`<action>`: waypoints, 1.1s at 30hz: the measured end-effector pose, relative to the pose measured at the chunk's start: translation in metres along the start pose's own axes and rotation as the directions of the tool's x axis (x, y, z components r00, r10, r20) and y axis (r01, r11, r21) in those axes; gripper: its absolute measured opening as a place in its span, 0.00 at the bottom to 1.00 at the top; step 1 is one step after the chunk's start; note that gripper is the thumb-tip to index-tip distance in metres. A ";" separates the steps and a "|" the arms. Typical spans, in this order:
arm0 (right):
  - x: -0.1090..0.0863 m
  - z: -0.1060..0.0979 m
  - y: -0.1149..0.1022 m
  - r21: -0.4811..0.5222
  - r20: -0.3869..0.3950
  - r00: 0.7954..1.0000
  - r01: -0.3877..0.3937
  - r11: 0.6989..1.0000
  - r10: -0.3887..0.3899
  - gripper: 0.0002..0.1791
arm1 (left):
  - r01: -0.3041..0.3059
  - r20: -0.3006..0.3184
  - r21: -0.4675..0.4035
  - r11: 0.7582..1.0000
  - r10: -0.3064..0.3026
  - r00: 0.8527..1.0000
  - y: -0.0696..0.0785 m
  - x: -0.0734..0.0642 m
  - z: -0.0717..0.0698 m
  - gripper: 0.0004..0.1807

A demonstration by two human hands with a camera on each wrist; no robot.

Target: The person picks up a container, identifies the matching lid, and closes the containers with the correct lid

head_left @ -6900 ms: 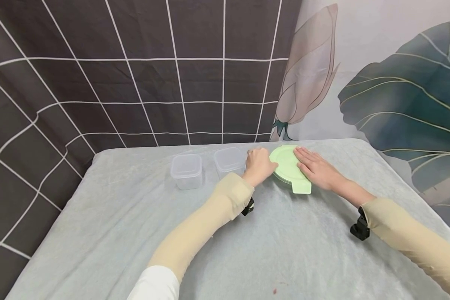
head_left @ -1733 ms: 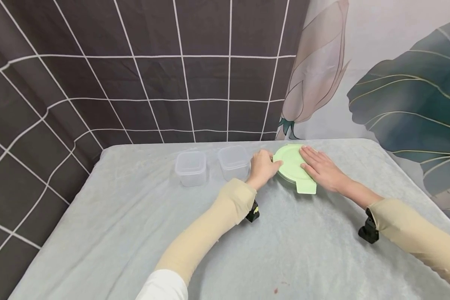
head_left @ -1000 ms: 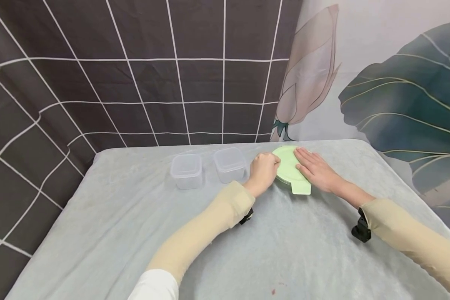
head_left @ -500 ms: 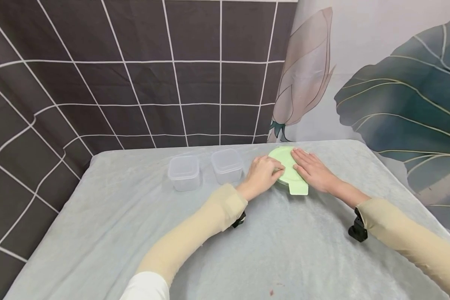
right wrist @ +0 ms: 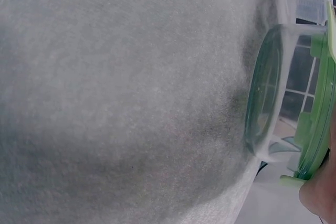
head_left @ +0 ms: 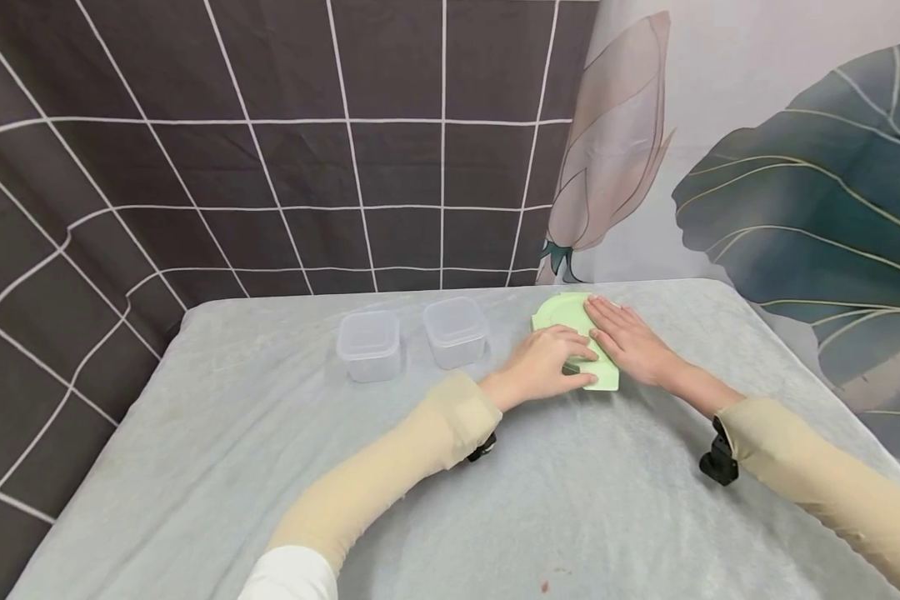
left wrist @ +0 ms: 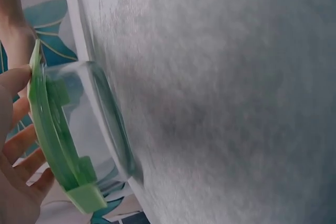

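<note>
A round glass food container (right wrist: 287,85) with a pale green lid (head_left: 558,308) stands near the table's back edge. At its front a lid flap (head_left: 606,377) sticks straight out. My left hand (head_left: 540,364) reaches over the lid with loose fingers spread on its top, thumb near that front flap. In the left wrist view, another flap (left wrist: 86,198) at the rim angles downward, and a fingertip lies at the edge of the outstretched one. My right hand (head_left: 633,346) lies flat on the lid's right side, fingers straight and together.
Two clear plastic boxes with lids, a left box (head_left: 369,346) and a right box (head_left: 455,332), stand left of the glass container. Grey cloth covers the table (head_left: 495,508). A dark checked curtain (head_left: 397,158) hangs behind.
My left hand has moved from the lid's left edge, where its fingers were curled, across toward the front flap, its fingers now loosened. My right hand stays on the lid.
</note>
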State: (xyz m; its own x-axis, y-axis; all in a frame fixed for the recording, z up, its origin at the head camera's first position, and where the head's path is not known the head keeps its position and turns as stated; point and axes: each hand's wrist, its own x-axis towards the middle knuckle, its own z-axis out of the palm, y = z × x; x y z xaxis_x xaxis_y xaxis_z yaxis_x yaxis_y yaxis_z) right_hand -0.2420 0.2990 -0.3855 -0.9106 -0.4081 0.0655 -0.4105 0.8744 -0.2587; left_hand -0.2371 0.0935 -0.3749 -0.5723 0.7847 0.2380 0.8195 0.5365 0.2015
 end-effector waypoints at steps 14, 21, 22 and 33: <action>-0.001 0.001 0.001 0.016 0.006 1.000 0.002 1.000 -0.002 0.32 | 0.032 0.021 -0.006 0.999 -0.032 0.999 0.008 0.000 0.004 0.24; -0.001 0.000 0.000 0.021 0.003 1.000 0.004 1.000 -0.004 0.32 | 0.025 -0.013 -0.010 1.000 -0.025 1.000 0.007 0.000 0.007 0.24; -0.002 0.000 -0.001 0.021 0.002 1.000 0.004 1.000 -0.004 0.32 | 0.020 -0.019 -0.007 1.000 -0.020 1.000 0.007 0.000 0.008 0.24; -0.002 -0.001 -0.001 0.025 -0.020 1.000 0.017 1.000 -0.017 0.31 | -0.052 0.017 0.077 0.996 0.051 0.999 0.007 0.002 0.005 0.21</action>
State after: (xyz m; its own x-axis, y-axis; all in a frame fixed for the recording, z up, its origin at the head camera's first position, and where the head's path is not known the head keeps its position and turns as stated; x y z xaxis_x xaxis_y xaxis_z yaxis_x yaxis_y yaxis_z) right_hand -0.2399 0.2995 -0.3850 -0.9043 -0.4174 0.0892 -0.4249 0.8604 -0.2815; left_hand -0.2319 0.1003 -0.3783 -0.5295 0.8162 0.2314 0.8479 0.5175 0.1152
